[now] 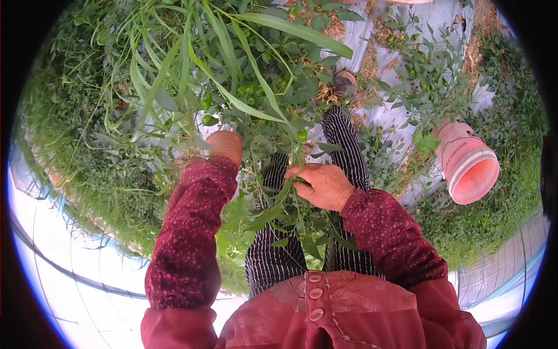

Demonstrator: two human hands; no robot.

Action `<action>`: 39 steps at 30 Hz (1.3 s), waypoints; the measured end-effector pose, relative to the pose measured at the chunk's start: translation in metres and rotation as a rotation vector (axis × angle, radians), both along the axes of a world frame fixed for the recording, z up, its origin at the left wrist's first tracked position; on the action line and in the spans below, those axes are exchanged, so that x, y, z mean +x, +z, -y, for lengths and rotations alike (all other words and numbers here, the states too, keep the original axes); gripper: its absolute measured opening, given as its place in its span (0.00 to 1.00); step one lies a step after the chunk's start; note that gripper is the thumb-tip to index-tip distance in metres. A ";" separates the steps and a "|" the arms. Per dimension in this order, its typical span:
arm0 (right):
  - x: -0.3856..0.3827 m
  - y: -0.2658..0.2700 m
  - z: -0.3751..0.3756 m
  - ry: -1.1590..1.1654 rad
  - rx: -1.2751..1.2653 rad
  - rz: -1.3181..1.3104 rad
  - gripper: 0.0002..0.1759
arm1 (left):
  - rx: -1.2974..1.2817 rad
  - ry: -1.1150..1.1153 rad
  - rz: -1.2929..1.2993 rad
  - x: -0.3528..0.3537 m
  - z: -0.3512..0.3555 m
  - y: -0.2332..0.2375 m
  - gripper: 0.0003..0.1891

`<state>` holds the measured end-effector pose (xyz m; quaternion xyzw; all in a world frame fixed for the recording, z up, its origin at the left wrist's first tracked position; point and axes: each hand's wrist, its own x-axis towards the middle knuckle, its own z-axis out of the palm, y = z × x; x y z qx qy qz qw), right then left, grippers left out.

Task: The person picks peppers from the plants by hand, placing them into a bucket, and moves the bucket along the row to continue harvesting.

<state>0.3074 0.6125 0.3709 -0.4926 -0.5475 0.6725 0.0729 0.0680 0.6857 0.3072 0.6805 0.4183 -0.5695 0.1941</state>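
My right hand is closed, its thumb and fingers pinching a thin green plant stem in front of my legs. Leaves hang from the plant below that hand. To the left, my left hand reaches down into the foliage; its back shows, but the leaves hide its fingers and anything in them. Broad green leaves grow just beyond it. Long grass blades arch over the plants ahead of both hands.
A pink bucket lies tipped on its side among plants at the right, its mouth facing me. Pale plastic sheeting with dry litter covers part of the ground. One shoe stands ahead, beside the plants. Dense greenery borders both sides.
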 end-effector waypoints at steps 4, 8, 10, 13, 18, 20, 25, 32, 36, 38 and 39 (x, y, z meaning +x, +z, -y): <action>0.001 -0.001 0.003 -0.010 0.019 0.001 0.13 | 0.029 -0.157 0.103 0.006 0.008 0.022 0.07; 0.002 0.002 0.000 -0.011 0.020 0.005 0.13 | 0.037 -0.408 0.203 0.009 0.013 0.063 0.08; 0.003 0.004 -0.003 0.008 0.015 0.013 0.13 | 0.085 -0.369 0.330 0.005 0.015 0.079 0.09; 0.001 0.005 -0.002 0.046 -0.003 0.031 0.13 | 0.007 -0.265 0.435 0.010 0.015 0.097 0.11; 0.000 0.004 0.000 0.029 -0.004 0.029 0.14 | 0.077 -0.065 0.621 0.009 0.001 0.111 0.11; -0.001 0.004 0.000 0.033 -0.018 0.027 0.14 | 0.104 0.064 0.718 0.003 -0.002 0.112 0.11; -0.003 0.003 0.001 0.059 -0.022 0.042 0.15 | 0.209 1.325 0.862 0.002 -0.046 0.122 0.07; 0.004 -0.002 0.004 0.069 -0.008 0.043 0.14 | 0.124 1.650 0.830 -0.036 -0.065 0.133 0.08; 0.001 -0.001 0.006 0.083 -0.016 0.029 0.14 | -0.008 0.599 0.490 -0.042 -0.035 0.118 0.10; 0.000 -0.002 0.006 0.065 -0.007 0.019 0.14 | -0.032 0.401 0.387 -0.042 -0.029 0.111 0.11; 0.001 -0.002 0.006 0.069 -0.002 0.021 0.14 | -0.054 0.424 0.390 -0.048 -0.024 0.105 0.10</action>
